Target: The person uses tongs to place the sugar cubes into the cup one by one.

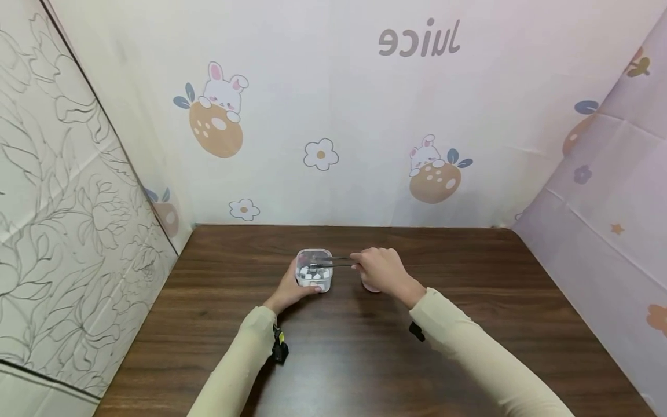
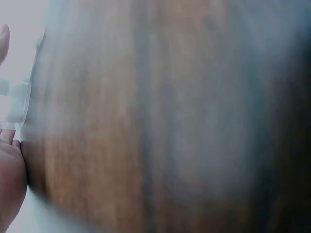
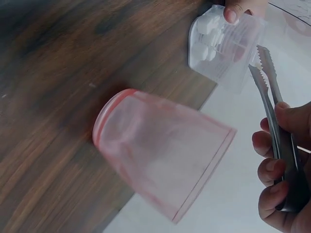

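A clear plastic container (image 1: 322, 284) with several white and grey cube-like pieces (image 1: 306, 271) in it stands on the table. My left hand (image 1: 289, 289) holds it, thumb along the near side; only part of this hand (image 2: 10, 179) shows at the left wrist view's edge. In my right hand (image 1: 383, 269) is a pair of metal tongs (image 3: 278, 121), fingers wrapped round the dark handle. The tongs' toothed tips point left over the container's opening, slightly apart. Below the right hand stands an upright translucent cup (image 3: 160, 145) with a reddish base, mostly hidden in the head view.
The dark wooden table (image 1: 344, 359) meets a patterned cloth wall (image 1: 323, 191) at the back. More panels (image 1: 78, 202) stand along the left and right sides. Black straps with small devices (image 1: 279, 346) sit at the wrists.
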`<state>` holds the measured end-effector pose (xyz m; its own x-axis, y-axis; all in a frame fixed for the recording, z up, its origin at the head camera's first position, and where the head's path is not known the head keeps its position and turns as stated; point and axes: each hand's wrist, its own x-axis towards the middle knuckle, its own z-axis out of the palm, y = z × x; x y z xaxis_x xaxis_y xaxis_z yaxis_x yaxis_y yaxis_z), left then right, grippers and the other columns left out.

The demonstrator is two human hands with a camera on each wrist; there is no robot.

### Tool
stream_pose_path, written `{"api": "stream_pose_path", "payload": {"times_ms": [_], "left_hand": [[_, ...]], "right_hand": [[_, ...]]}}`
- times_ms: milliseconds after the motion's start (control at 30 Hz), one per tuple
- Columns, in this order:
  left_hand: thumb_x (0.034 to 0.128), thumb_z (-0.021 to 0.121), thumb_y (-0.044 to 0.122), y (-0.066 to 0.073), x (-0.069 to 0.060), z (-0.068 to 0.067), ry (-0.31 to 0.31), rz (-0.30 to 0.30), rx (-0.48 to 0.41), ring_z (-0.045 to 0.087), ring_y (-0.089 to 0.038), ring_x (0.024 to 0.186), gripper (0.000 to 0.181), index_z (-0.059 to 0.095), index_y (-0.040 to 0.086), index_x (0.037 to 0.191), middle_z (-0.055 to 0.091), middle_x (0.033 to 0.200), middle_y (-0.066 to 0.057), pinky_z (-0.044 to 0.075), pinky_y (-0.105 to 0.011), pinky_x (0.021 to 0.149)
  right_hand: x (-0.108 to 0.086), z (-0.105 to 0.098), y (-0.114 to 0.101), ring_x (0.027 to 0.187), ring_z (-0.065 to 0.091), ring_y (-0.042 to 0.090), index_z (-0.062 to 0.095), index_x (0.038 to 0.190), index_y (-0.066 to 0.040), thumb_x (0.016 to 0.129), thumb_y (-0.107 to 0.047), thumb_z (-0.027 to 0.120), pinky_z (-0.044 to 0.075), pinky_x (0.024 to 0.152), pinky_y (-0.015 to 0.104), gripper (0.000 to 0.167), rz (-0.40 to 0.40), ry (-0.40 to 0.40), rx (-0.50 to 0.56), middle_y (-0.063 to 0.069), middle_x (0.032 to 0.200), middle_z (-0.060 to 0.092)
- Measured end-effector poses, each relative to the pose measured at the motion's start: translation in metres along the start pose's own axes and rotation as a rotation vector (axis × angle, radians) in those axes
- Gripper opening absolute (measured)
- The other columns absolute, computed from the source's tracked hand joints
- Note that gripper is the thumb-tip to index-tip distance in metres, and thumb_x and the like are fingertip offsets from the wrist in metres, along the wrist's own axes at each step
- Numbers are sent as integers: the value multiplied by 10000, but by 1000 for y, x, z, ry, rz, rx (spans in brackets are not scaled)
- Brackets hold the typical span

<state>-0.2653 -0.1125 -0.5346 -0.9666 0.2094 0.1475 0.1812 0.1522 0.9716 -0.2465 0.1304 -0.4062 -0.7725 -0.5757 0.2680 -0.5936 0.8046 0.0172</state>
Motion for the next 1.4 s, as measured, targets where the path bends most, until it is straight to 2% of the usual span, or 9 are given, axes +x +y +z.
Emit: {"api": "stream_pose_path", "payload": {"times_ms": [133,267,400,567,767,833,900,1100,1400], "left_hand": [[665,829,-39,3,-1,4,2,-7,3,410,-386,1236,978,246,-50,1450,435,1362,-267,270,-488,1063],[671,839,-3,3,-2,6,13,-12,15,430,-328,1228,975,261,-3,1456,452,1367,-218,290,-454,1058],[664,845,3,1,-2,7,22,-6,13,434,-327,1217,980,268,6,1455,457,1359,-215,294,-466,1053],[668,844,1,4,-2,7,20,7,28,424,-344,1231,978,262,-14,1453,449,1364,-232,286,-472,1059],[675,807,-69,29,-11,4,-19,21,-29,390,-451,1236,949,233,-110,1431,405,1356,-334,256,-523,1066],[686,796,-75,35,-13,3,-31,11,-31,386,-459,1237,941,221,-120,1430,392,1362,-343,260,-520,1064],[684,802,-67,30,-11,3,-22,13,-24,392,-452,1234,946,227,-109,1434,398,1364,-332,265,-519,1060],[659,846,-17,1,-2,5,28,-4,2,434,-342,1228,989,272,10,1464,450,1376,-218,282,-451,1060],[660,852,12,0,0,2,34,-12,48,444,-307,1216,982,280,22,1458,464,1361,-192,296,-422,1054]], "right_hand": [[9,6,-5,451,400,116,732,975,-182,881,-182,679,279,375,276,108,-2,-33,1,-1,758,674],[15,13,-9,450,388,123,712,861,-166,864,-174,693,304,375,291,20,-17,-40,-19,-5,688,642],[20,20,-11,452,421,144,648,743,-171,835,-178,721,336,378,315,118,-24,-31,-52,-5,653,622],[24,24,-14,476,485,182,655,728,-159,816,-177,737,381,395,357,122,-21,-24,-55,12,654,627],[29,29,-16,493,528,207,689,731,-152,784,-161,732,411,413,384,69,-51,8,-82,15,627,617],[31,29,-17,484,525,214,658,680,-154,760,-136,730,412,414,386,109,-63,21,-101,13,594,596],[32,27,-19,461,502,203,616,627,-151,743,-107,719,410,406,383,161,-76,30,-116,9,558,566],[38,25,-23,415,418,149,499,530,-169,689,-59,677,391,380,353,263,-94,41,-165,-26,488,471],[46,19,-30,433,427,134,559,561,-145,715,-77,667,406,387,336,200,-81,13,-212,-17,513,485]]}}
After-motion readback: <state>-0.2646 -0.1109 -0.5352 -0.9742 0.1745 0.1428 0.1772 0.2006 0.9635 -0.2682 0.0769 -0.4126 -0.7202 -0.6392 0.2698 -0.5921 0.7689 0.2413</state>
